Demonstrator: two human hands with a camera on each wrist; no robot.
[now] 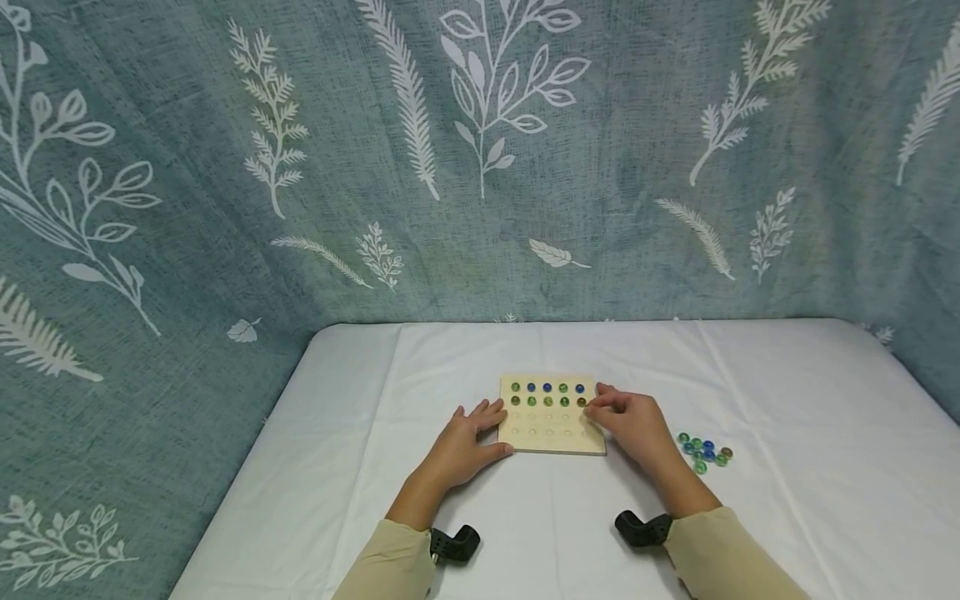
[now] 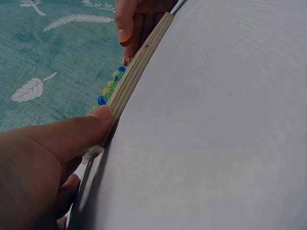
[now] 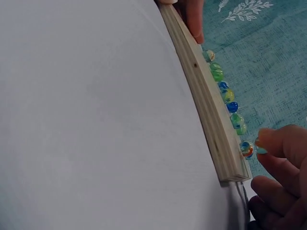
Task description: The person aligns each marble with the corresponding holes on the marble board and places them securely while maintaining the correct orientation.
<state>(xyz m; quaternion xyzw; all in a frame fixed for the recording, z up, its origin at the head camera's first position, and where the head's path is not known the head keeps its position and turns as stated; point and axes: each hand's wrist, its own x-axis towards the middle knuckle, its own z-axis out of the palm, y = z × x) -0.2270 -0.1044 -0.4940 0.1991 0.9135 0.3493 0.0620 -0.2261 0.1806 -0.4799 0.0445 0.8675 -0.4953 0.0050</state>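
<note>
A pale wooden board with rows of round hollows lies on the table. Glass marbles in blue, green and brown fill its two far rows; the two nearer rows show bare hollows. With fingers spread and fairly straight, my left hand rests against the board's left side, its thumb touching the near left corner. At the right edge, my right hand pinches a small, pale bluish marble, mostly covered by thumb and fingertip. Just beside it sits an orange-brown marble in the board.
Several loose marbles lie in a cluster on the white tablecloth, right of my right forearm. Black wrist cameras are strapped at both cuffs. A green leaf-patterned curtain hangs behind the table.
</note>
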